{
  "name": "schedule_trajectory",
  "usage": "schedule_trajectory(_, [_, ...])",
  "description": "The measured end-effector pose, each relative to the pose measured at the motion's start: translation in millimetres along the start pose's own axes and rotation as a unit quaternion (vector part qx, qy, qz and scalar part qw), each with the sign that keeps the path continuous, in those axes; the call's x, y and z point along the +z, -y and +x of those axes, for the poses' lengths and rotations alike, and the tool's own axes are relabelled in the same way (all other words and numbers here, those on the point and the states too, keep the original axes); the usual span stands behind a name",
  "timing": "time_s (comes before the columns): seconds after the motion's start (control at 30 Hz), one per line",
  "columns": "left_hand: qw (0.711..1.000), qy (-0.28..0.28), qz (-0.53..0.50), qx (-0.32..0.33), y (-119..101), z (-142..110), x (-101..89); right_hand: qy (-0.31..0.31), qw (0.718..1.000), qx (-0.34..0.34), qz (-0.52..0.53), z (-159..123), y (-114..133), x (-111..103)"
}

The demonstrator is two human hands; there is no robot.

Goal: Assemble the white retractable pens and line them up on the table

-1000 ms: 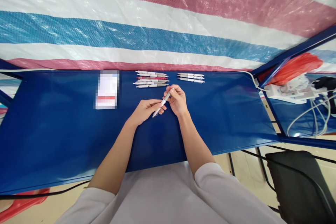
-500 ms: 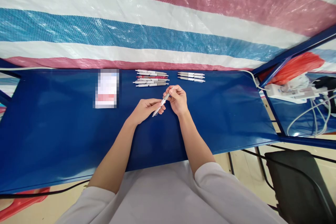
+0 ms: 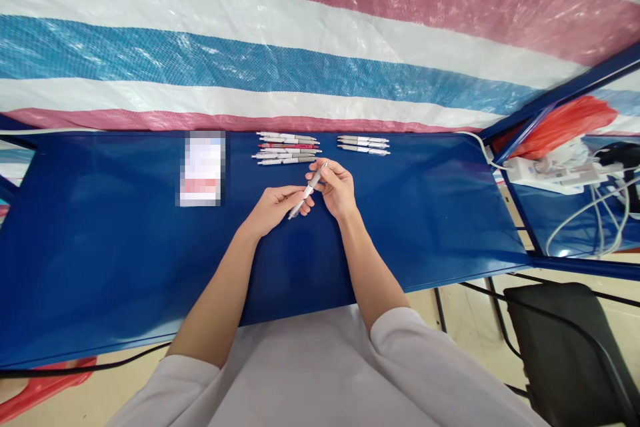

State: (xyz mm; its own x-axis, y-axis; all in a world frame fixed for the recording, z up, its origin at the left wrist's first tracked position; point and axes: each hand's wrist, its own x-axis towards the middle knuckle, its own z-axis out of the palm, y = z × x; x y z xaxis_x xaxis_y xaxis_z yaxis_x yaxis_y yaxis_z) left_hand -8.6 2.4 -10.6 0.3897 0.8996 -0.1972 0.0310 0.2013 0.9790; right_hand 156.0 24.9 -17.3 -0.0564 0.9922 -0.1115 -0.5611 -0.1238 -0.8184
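**White-and-grey pen held slantwise in both hands, over blue**

Gripped the pen from two sides: near its grey upper end with the thumb and fingers of the right hand, along the white lower barrel with the left hand. Brought both hands close together, but with contact between their fingers hard to tell. Held the pen above the blue table, in front of the body, its white end angled down and toward the left.

Set out along the far edge of the table, in two groups: a larger, uneven cluster of pens, with red showing among the white and grey, and to its right a smaller row, apparently of three. Placed well to the left, a pale rectangular item with a red band, too blurred to read.

Looked partway through at most, judging by one pen in hand and the others lying down. Showed nothing to settle which group, if either, was already dealt with or left to handle. Appeared joined end to end, though impossible to confirm as complete.
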Motion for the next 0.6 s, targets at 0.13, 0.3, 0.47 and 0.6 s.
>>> schedule_trajectory(0.13, [1.000, 0.003, -0.001, -0.001, 0.8, -0.3, -0.3, -0.015, 1.000, 0.010, -0.010, 0.0, 0.7, 0.9])
schedule_trajectory(0.3, [0.999, -0.024, 0.017, 0.019, 4.0, 0.3, 1.3, -0.033, 0.999, -0.011, 0.004, 0.9, 1.0, 2.5])
schedule_trajectory(0.47, [0.997, -0.048, 0.035, 0.044, 8.1, 1.6, 1.9, -0.042, 0.999, -0.023, 0.008, 0.1, 0.5, 1.9])
schedule_trajectory(0.6, [0.994, -0.071, 0.055, 0.056, 11.5, 3.0, 2.7, -0.056, 0.998, -0.027, -0.015, -0.7, 0.6, 2.2])
